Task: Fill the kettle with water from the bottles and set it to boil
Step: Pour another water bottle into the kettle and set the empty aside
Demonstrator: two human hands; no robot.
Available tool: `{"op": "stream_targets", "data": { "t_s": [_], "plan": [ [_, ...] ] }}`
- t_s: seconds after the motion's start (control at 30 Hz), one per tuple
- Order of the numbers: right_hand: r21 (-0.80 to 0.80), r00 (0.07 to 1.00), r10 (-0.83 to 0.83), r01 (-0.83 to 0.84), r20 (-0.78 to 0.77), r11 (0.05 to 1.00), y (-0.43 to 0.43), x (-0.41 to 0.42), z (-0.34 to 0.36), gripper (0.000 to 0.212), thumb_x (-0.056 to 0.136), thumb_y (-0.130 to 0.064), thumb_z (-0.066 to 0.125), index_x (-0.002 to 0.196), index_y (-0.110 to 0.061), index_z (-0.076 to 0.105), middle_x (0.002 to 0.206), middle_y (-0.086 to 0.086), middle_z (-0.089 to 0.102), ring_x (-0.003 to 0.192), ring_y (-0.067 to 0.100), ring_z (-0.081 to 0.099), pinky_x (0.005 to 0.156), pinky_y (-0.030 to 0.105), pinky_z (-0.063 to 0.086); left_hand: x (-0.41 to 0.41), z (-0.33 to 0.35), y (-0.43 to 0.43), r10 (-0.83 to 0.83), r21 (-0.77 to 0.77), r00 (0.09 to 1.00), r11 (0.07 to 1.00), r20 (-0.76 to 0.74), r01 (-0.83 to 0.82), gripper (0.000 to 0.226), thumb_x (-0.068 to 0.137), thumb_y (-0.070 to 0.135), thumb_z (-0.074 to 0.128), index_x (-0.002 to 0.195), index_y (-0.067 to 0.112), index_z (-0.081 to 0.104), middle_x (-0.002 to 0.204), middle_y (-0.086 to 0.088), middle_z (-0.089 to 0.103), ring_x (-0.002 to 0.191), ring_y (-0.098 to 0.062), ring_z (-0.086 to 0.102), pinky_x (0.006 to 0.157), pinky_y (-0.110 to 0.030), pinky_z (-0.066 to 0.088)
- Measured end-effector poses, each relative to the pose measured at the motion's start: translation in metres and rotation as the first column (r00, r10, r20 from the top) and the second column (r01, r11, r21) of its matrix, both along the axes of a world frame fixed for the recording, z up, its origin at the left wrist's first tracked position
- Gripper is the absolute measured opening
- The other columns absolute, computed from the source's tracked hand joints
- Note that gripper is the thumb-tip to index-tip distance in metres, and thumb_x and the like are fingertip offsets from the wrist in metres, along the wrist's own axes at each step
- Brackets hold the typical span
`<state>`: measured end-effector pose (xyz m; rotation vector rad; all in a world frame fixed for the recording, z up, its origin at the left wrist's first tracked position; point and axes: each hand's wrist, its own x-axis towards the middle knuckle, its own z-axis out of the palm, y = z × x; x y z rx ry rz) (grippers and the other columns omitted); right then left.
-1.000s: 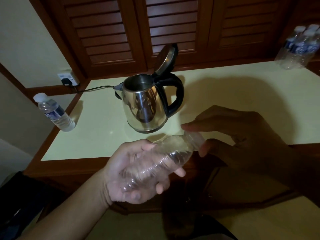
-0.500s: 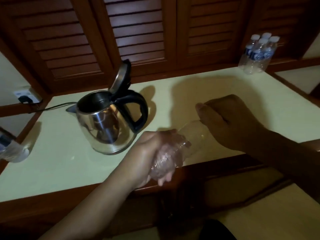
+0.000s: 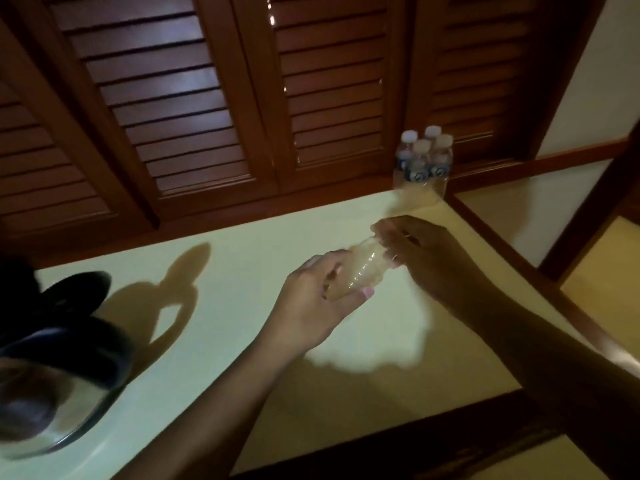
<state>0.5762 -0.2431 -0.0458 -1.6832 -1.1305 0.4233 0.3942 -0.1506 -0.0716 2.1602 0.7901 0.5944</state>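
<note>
A clear, crumpled plastic bottle is held above the pale yellow table, lying almost level. My left hand grips its lower body. My right hand has its fingers curled round the bottle's neck end; the cap is hidden under them. The steel kettle with its black handle sits at the left edge of the view, blurred and partly cut off. Several full bottles with white caps stand together at the table's back right corner.
Brown louvred shutters run along the wall behind the table. A dark wooden rim borders the table on the right and front. Bare tabletop lies between the kettle and my hands.
The view has swung right, pushing the kettle to the left edge. Both hands carried the bottle up and to the right, over the table, toward the group of full bottles.
</note>
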Motion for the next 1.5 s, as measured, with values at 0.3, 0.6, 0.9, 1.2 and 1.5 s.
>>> {"op": "stream_targets", "data": {
  "t_s": [0.3, 0.6, 0.9, 1.2, 1.5],
  "plan": [
    [0.012, 0.987, -0.043, 0.046, -0.157, 0.999, -0.001, 0.13, -0.047, 0.035, 0.101, -0.041, 0.053, 0.132, -0.029, 0.062, 0.132, -0.012, 0.063, 0.117, -0.003, 0.058, 0.103, 0.015, 0.04, 0.165, -0.02, 0.02, 0.144, -0.073, 0.984, 0.988, 0.108, -0.137, 0.041, 0.082, 0.037, 0.084, 0.117, 0.032, 0.064, 0.104, 0.013, 0.074, 0.096, -0.009, 0.07, 0.09, -0.038, 0.058],
    [-0.347, 0.857, 0.083, 0.117, 0.509, 0.93, -0.003, 0.198, -0.109, 0.072, 0.086, -0.036, 0.023, 0.136, 0.005, 0.053, 0.139, 0.024, 0.055, 0.132, 0.037, 0.05, 0.118, 0.036, 0.021, 0.287, -0.038, 0.034, 0.22, -0.053, 0.968, 0.975, 0.12, -0.215, 0.051, 0.086, 0.035, 0.085, 0.13, 0.023, 0.061, 0.11, 0.005, 0.07, 0.101, -0.013, 0.066, 0.093, -0.036, 0.057],
    [-0.29, 0.824, 0.087, 0.096, 0.56, 0.952, -0.001, 0.198, -0.12, 0.06, 0.094, -0.036, 0.028, 0.136, -0.001, 0.054, 0.141, 0.016, 0.056, 0.137, 0.025, 0.047, 0.12, 0.043, 0.029, 0.316, -0.039, 0.028, 0.255, -0.031, 0.965, 0.967, 0.057, -0.254, 0.055, 0.092, 0.034, 0.08, 0.141, 0.018, 0.06, 0.123, 0.004, 0.07, 0.107, -0.008, 0.062, 0.086, -0.018, 0.047],
    [-0.358, 0.812, 0.144, 0.084, 0.565, 0.93, 0.004, 0.202, -0.126, 0.066, 0.096, -0.047, 0.013, 0.137, -0.015, 0.053, 0.149, 0.004, 0.049, 0.145, 0.015, 0.035, 0.123, 0.041, 0.022, 0.319, -0.051, 0.025, 0.319, -0.044, 0.948, 0.947, 0.002, -0.319, 0.057, 0.095, 0.035, 0.077, 0.144, 0.014, 0.059, 0.133, -0.002, 0.071, 0.118, -0.016, 0.068, 0.096, -0.024, 0.054],
    [-0.273, 0.825, 0.115, 0.049, 0.553, 0.961, -0.001, 0.201, -0.122, 0.057, 0.098, -0.042, 0.025, 0.129, -0.012, 0.062, 0.143, 0.007, 0.055, 0.14, 0.017, 0.042, 0.123, 0.037, 0.023, 0.313, -0.046, 0.022, 0.319, -0.066, 0.947, 0.945, -0.027, -0.321, 0.055, 0.094, 0.033, 0.078, 0.142, 0.012, 0.06, 0.13, -0.002, 0.072, 0.113, -0.011, 0.067, 0.087, -0.019, 0.047]
  ]
}}
